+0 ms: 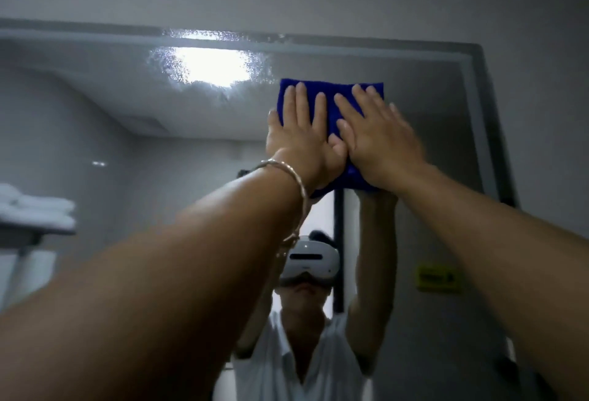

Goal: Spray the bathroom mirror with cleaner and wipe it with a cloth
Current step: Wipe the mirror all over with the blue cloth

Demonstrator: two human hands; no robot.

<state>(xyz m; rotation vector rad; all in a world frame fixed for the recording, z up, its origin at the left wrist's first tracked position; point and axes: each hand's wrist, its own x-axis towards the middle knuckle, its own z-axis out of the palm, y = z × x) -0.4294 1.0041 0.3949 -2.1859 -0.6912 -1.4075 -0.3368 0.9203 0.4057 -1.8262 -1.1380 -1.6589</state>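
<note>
A folded blue cloth (333, 94) lies flat against the upper part of the bathroom mirror (446, 133). My left hand (299, 133) presses on the cloth's left half, fingers spread and pointing up, a bangle on its wrist. My right hand (376, 136) presses on the right half, its thumb overlapping my left hand. Spray droplets (204, 72) cover the glass up and to the left of the cloth, around a reflected ceiling light. No spray bottle is in sight.
The mirror's grey frame (481, 88) runs along the top and down the right side. The glass reflects a person in a white shirt and headset, a shelf with folded white towels (35, 212) at left, and a yellow sign (438, 278) at right.
</note>
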